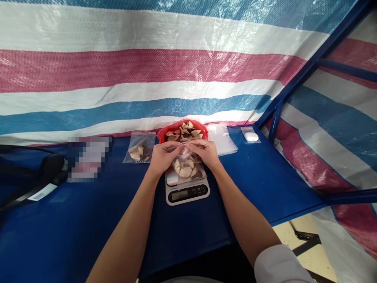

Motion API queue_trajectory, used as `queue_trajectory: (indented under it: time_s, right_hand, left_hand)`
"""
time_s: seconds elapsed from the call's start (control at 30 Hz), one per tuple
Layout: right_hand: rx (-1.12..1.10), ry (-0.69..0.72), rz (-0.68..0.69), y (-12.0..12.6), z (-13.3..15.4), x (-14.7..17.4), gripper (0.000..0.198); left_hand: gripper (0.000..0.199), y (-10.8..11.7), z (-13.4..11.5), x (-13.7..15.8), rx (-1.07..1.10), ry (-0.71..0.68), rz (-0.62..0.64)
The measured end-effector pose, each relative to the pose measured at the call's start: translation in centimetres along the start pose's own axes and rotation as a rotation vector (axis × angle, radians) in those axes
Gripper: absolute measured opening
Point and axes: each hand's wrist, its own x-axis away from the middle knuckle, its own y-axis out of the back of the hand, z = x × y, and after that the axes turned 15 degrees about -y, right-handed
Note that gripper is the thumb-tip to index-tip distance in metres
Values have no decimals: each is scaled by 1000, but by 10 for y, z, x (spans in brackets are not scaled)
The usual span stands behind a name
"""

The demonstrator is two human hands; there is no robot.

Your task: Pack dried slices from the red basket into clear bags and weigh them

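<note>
My left hand (165, 155) and my right hand (206, 152) pinch the top edge of a clear zip bag (187, 168) that holds several pale, brown-edged dried slices. The bag is over the plate of a white kitchen scale (187, 196); whether it rests on the plate I cannot tell. Nothing can be read on the scale's grey display. Just behind my hands stands a red basket (161, 135) with more of the same slices (188, 129) in it. My fingertips nearly meet at the middle of the bag's mouth.
Left of the basket lies another filled zip bag (139, 151). Flat clear bags (222, 139) lie to the right, and a white rounded object (251, 136) sits farther right on a small bag. A black strapped object (48, 173) occupies the blue table's (112, 220) left side. Striped sheeting (132, 67) rises behind.
</note>
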Motion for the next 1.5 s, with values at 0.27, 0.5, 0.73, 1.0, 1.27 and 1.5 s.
queue_trajectory:
  time_s: [0.27, 0.5, 0.73, 1.0, 1.27, 1.5]
  right_hand:
    - [9, -10, 6, 7, 4, 3, 29]
    - [55, 28, 5, 6, 4, 4, 23]
    - [69, 51, -25, 7, 2, 1, 24]
    - [-10, 37, -30, 3, 4, 0, 28]
    - [-16, 81, -24, 3, 2, 0, 25]
    - [43, 47, -36, 0, 0, 0, 28]
  left_hand:
    - [38, 2, 0, -1, 2, 26, -18]
    - [30, 0, -1, 0, -14, -21, 5]
    - [24, 1, 0, -1, -19, -5, 0]
    - [22, 4, 3, -3, -42, -19, -15]
    - [31, 6, 1, -2, -11, 9, -35]
    - [40, 6, 2, -1, 5, 4, -27]
